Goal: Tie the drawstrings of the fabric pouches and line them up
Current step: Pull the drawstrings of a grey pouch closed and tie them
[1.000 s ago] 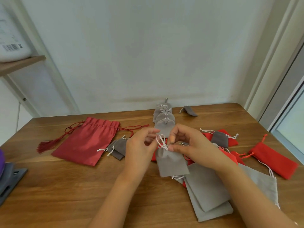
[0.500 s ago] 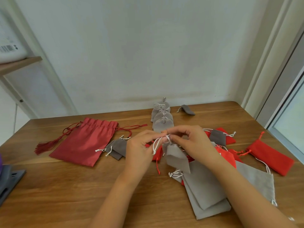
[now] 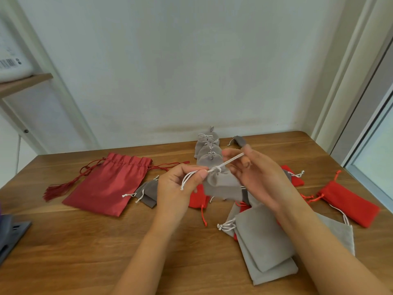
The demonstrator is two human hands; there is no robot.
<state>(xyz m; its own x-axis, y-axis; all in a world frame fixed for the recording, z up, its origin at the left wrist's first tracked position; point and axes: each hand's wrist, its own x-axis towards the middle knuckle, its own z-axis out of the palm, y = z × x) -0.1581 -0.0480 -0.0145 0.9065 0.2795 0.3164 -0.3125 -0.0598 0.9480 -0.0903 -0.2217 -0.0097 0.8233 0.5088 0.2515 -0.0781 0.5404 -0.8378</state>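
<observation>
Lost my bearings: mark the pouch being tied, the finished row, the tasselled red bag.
small grey pouch [image 3: 223,186]: head view, fabric body.
tied grey pouch row [image 3: 205,162]: head view, nearest pouch.
tasselled red bag [image 3: 106,186]: head view, centre.

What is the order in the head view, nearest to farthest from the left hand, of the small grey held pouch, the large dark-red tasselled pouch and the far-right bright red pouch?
1. Small grey fabric pouch, held just right of the left hand.
2. Large dark-red tasselled pouch, lying to its left.
3. Bright red pouch, far right.
</observation>
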